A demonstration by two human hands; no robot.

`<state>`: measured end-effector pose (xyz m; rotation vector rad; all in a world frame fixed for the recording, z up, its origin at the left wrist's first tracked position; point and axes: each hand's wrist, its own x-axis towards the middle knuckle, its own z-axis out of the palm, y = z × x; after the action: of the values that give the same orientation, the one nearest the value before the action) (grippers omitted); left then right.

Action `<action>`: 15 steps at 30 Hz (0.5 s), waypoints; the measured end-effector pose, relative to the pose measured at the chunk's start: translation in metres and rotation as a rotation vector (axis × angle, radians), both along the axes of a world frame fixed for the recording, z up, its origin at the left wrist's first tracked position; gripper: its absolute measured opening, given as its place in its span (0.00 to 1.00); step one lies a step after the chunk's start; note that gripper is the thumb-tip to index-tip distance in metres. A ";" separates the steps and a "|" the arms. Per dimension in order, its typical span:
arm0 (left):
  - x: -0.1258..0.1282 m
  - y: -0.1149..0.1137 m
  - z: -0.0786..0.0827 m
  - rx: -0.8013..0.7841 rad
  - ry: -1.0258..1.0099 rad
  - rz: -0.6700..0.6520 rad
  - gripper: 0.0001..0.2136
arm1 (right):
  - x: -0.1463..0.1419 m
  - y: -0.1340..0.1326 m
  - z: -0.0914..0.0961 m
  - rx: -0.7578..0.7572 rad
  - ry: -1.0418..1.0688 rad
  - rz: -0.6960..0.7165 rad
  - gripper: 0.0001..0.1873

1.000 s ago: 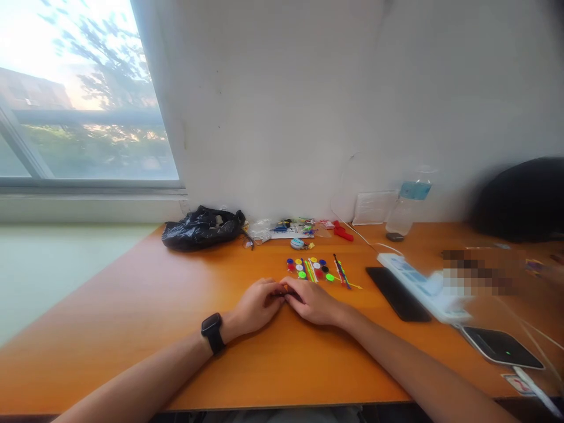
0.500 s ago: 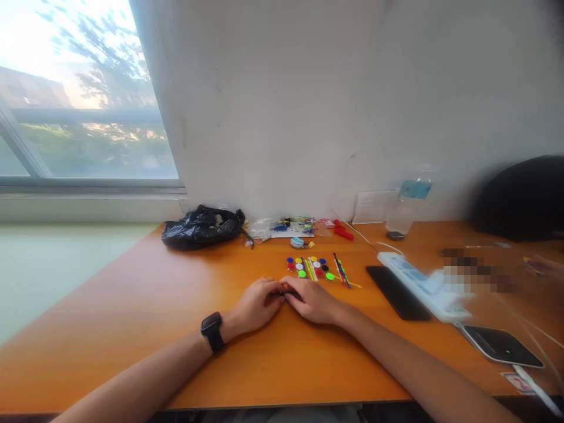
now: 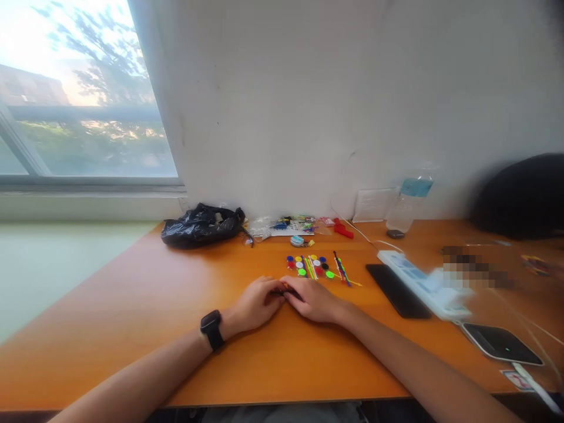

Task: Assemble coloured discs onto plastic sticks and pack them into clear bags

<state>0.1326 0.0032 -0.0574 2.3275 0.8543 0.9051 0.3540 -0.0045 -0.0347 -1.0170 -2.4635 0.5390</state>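
Observation:
My left hand (image 3: 258,302), with a black watch (image 3: 211,329) on its wrist, meets my right hand (image 3: 312,298) low over the wooden table (image 3: 282,364). Both are closed, fingertips together around a small dark piece that is mostly hidden between them. Its kind cannot be made out. Just beyond my fingers lie several small round plastic discs (image 3: 316,263) in blue, yellow, white, red, black and green. Thin coloured plastic sticks (image 3: 310,268) lie among them, and more sticks (image 3: 341,269) are grouped to the right.
A black plastic bag (image 3: 200,226), clear packets and a red object (image 3: 342,229) lie along the wall. On the right are a black phone (image 3: 396,292), a white power strip (image 3: 414,276), a charging pad (image 3: 502,343) and a bottle (image 3: 403,208). Another person's blurred hand (image 3: 553,270) shows at the right edge.
My hands keep almost the same place and grip. The whole view has shifted very slightly. At the right edge, the other person's hand has moved a little.

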 end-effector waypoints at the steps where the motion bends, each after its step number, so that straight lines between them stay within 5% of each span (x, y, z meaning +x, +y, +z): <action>1: 0.000 0.000 0.000 -0.003 0.006 0.000 0.11 | 0.000 0.000 0.000 0.001 -0.003 0.001 0.08; 15: 0.000 -0.003 0.005 -0.013 0.029 0.008 0.10 | 0.000 -0.001 0.002 -0.009 0.016 0.003 0.09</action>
<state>0.1326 -0.0002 -0.0520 2.3330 0.8789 0.8685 0.3536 -0.0052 -0.0328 -1.0095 -2.4510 0.5578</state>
